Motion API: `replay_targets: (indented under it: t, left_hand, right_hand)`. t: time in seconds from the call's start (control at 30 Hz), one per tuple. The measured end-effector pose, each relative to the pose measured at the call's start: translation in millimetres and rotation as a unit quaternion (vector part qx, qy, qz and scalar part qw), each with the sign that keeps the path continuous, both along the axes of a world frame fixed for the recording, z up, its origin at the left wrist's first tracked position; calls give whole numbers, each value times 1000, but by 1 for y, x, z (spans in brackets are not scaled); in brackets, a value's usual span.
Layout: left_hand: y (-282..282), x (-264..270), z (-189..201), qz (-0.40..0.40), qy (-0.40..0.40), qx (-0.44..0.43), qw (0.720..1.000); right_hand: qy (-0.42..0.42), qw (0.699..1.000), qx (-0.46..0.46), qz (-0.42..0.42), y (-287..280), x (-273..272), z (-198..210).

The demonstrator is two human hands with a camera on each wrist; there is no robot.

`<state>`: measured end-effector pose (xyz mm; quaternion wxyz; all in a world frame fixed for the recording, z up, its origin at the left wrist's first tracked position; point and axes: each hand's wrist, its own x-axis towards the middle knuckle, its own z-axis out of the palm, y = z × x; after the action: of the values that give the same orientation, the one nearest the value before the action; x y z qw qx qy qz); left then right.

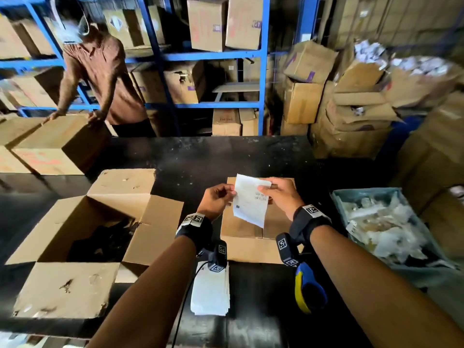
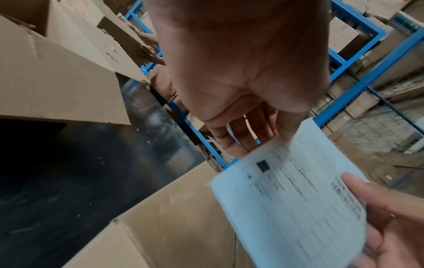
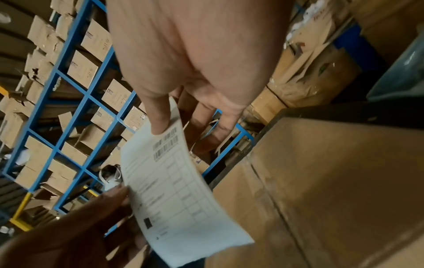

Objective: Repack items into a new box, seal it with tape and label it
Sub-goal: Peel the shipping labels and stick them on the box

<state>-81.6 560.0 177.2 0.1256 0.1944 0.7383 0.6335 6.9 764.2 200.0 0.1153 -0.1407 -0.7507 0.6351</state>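
White label [image 1: 251, 200], pinched by both hands

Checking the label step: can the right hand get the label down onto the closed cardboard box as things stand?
Probably yes: the right hand pinches the white printed paper label just above the closed brown cardboard box, whose top looks bare. The left hand pinches it too.

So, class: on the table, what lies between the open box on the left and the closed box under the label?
Only bare black table lies between the open box and the closed box, with one flap reaching toward it. The head view shows this.
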Motion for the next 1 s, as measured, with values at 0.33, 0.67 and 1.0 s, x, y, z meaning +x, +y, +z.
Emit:
replay_targets:
  t: [0.33, 0.67, 1.0]
  left_hand:
    - [16, -50, 1, -70, -61, 24, 995]
    - [20, -71, -5, -87, -111, 46, 989]
    - [27, -90, -4, -79, -124, 4, 989]
  right_hand:
    - [-64, 996, 64, 0, 7, -20, -11]
    - [-70, 996, 49, -28, 2, -32, -24]
    - [-61, 997, 38, -14, 19, -46, -8]
